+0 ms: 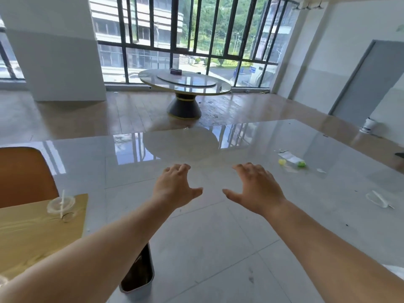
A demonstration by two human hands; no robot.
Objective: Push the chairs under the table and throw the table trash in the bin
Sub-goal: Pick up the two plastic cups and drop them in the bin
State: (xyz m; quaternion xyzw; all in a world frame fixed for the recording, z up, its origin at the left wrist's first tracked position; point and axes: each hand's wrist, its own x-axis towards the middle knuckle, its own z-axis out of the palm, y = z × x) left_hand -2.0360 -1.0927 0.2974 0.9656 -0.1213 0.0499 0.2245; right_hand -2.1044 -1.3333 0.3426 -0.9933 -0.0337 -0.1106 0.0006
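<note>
My left hand (pixel 175 186) and my right hand (pixel 258 189) are stretched out ahead of me over the glossy grey floor, palms down, fingers spread, holding nothing. At the lower left is a light wooden table (pixel 32 232) with a clear plastic cup and straw (pixel 61 205) standing near its far corner. An orange chair (pixel 24 176) stands behind that table, its back showing above the tabletop. A grey bin (pixel 140 274) with a dark inside stands on the floor by the table's right edge, partly hidden by my left forearm.
Litter lies on the floor at the right: paper and yellow-green scraps (pixel 290 160) and a clear plastic wrapper (pixel 378 199). A round table with a turntable (pixel 185 80) stands by the barred windows. A white pillar (pixel 56 51) is at the left, a grey door (pixel 367 84) at the right.
</note>
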